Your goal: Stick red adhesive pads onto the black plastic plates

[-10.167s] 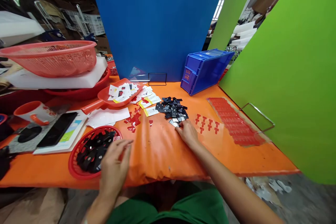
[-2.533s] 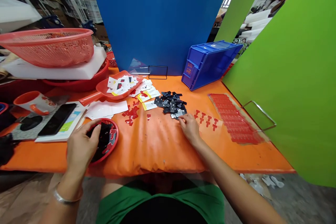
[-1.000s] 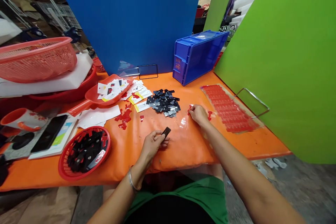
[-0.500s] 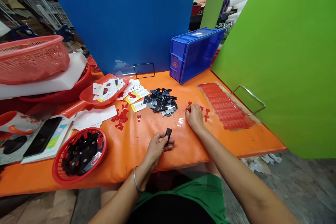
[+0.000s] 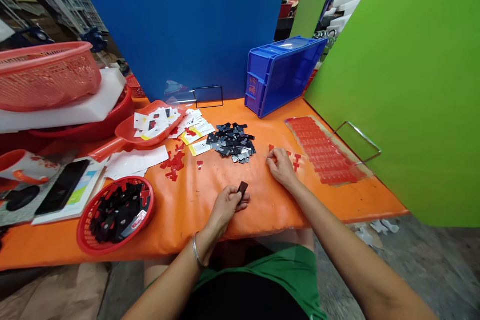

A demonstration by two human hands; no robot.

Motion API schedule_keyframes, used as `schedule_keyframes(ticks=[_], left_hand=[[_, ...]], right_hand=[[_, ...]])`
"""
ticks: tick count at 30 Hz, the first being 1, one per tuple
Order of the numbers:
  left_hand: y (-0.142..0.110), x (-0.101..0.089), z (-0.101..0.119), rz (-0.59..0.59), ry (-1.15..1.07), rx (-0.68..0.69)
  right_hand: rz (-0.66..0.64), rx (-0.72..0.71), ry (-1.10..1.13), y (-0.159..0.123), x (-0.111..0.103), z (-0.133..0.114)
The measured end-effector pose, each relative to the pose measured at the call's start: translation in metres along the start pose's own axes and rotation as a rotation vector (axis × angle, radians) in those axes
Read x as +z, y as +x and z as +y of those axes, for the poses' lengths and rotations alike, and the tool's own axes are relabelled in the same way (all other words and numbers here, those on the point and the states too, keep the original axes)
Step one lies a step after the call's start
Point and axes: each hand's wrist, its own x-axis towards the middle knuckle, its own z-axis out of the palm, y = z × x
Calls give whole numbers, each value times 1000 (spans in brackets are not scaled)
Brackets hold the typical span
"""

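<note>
My left hand is closed, pinching a small dark flat piece between thumb and fingers above the front of the orange table. Over the table to the right, my right hand has its thumb and fingertips pinched together. What they hold, if anything, is too small to make out. Several red T-shaped pieces lie beside and partly behind that hand. A pile of black flat pieces sits beyond and between my hands.
A red sticker sheet lies at the right. Further back stands a blue bin on its side. To the left are loose red pieces, a red dustpan with cards, a red basket of black parts, and a phone.
My left hand has turned the dark piece slightly to the right. The right hand stays near the red pieces, still pinched. A shiny patch beside it no longer shows. The view has shifted slightly.
</note>
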Motion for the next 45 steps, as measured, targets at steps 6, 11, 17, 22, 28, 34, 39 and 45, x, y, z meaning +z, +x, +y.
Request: schedule_keyframes(ticks=[6, 11, 17, 22, 28, 34, 39, 45], left_hand=[[0, 1, -1, 19, 11, -2], [0, 2, -1, 37, 20, 5], [1, 2, -4, 46, 11, 27], [0, 2, -3, 52, 4, 27], [-1, 2, -2, 48, 11, 22], [0, 2, 0, 32, -8, -4], [-4, -5, 1, 9, -90, -21], [-14, -15, -4, 4, -154, -51]], right_hand=[[111, 214, 281, 4, -4, 11], [130, 286, 337, 3, -4, 13], [140, 319, 407, 1, -3, 12], [137, 337, 475, 1, -1, 13], [158, 420, 658, 3, 1, 22], [167, 481, 719, 7, -4, 19], [136, 311, 489, -10, -14, -23], [-160, 305, 644, -68, 5, -86]])
